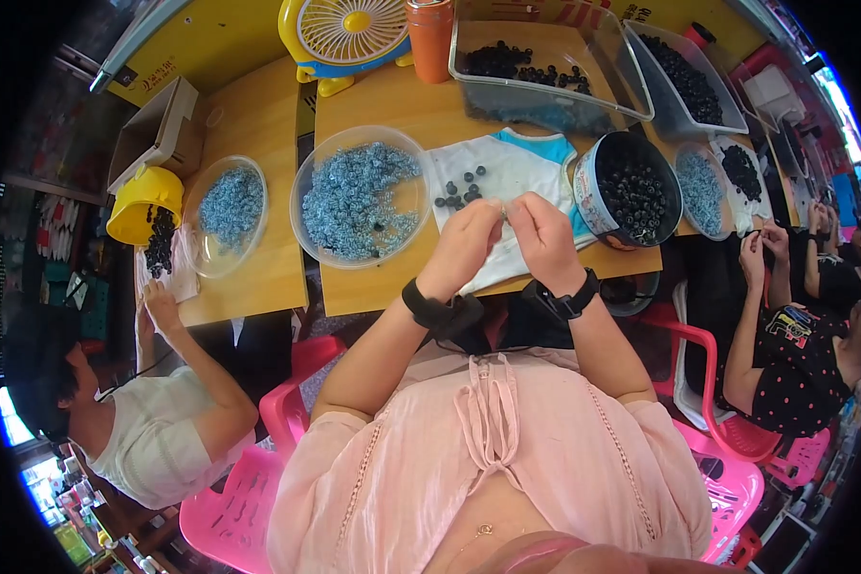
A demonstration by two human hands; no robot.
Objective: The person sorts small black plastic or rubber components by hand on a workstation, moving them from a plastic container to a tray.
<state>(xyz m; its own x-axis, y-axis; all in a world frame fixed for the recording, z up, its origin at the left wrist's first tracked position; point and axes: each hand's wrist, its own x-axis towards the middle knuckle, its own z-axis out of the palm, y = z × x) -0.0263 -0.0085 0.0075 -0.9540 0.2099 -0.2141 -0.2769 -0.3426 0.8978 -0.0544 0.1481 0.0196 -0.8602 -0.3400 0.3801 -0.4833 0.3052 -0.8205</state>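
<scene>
Over a white and light-blue shirt [531, 165] spread on the table, my left hand [466, 247] and my right hand [548, 241] meet with thumbs and fingers pinched together. Something small and pale shows between the fingertips, too small to name. Just beyond my left hand lie several loose round black pieces [469, 197] on the cloth. A round clear tray [308, 244] to the left holds a heap of translucent blue pieces, with one black piece among them. By my right hand, a tilted round tub [593, 206] is filled with more black pieces.
A yellow fan [352, 29], an orange cup [430, 43] and a clear bin [545, 113] of black pieces stand at the back. Left, a co-worker's hands [158, 304] are near a yellow bucket [143, 206]. Other people sit at the right, beside another blue-filled tray [700, 191].
</scene>
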